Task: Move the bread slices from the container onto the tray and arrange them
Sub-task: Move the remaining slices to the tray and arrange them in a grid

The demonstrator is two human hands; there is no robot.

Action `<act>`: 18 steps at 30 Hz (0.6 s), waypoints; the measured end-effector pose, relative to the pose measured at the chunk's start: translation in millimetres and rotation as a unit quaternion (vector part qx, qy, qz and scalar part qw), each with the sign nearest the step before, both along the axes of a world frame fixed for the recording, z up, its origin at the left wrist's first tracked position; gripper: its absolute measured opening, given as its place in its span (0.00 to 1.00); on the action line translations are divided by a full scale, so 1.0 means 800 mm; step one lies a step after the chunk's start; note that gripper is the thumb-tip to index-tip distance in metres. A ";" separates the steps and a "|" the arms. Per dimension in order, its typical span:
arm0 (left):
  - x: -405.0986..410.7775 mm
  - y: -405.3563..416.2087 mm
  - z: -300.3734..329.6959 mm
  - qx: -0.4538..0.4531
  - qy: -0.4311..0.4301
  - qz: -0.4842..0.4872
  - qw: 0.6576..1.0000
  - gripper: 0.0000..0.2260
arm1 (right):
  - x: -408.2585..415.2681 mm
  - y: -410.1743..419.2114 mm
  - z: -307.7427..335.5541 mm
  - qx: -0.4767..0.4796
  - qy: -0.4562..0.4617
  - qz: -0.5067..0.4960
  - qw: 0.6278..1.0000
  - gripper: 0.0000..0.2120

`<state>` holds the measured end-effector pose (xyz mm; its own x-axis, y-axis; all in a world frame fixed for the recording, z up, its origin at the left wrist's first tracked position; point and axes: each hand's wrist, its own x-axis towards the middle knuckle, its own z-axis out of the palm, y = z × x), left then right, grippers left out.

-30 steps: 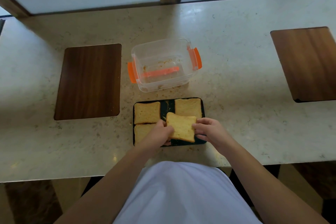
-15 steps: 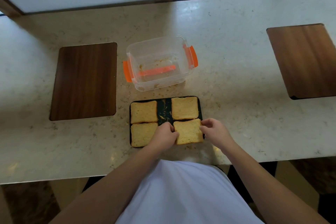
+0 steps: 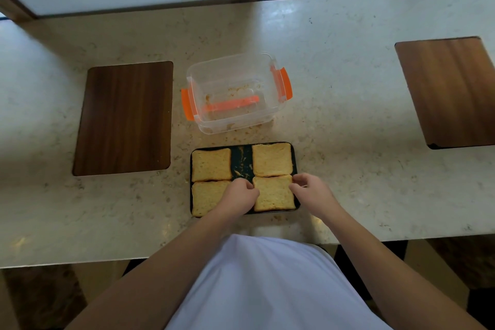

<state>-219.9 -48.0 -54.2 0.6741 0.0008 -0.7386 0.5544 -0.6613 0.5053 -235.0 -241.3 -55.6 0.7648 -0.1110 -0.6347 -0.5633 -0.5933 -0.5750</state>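
Observation:
A black tray (image 3: 242, 158) lies near the counter's front edge with several bread slices flat on it in a two-by-two grid. The near-right slice (image 3: 273, 193) sits between my hands. My left hand (image 3: 241, 194) touches its left edge and my right hand (image 3: 310, 190) pinches its right edge. The far-left slice (image 3: 211, 165), far-right slice (image 3: 272, 159) and near-left slice (image 3: 206, 197) lie untouched. Behind the tray stands the clear plastic container (image 3: 235, 91) with orange clips, holding only crumbs.
Crumbs lie on the stone counter (image 3: 348, 115) between container and tray. A dark wooden board (image 3: 124, 118) lies to the left and another wooden board (image 3: 450, 91) at the far right. Windows run along the back.
The slice I held tilted above the tray has come down flat into the near-right spot. Both hands stay at its edges.

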 end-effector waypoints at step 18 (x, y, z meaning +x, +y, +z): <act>-0.002 -0.001 0.004 -0.084 0.057 0.064 0.993 0.25 | -0.020 0.026 0.009 -0.158 -0.025 0.160 0.974 0.17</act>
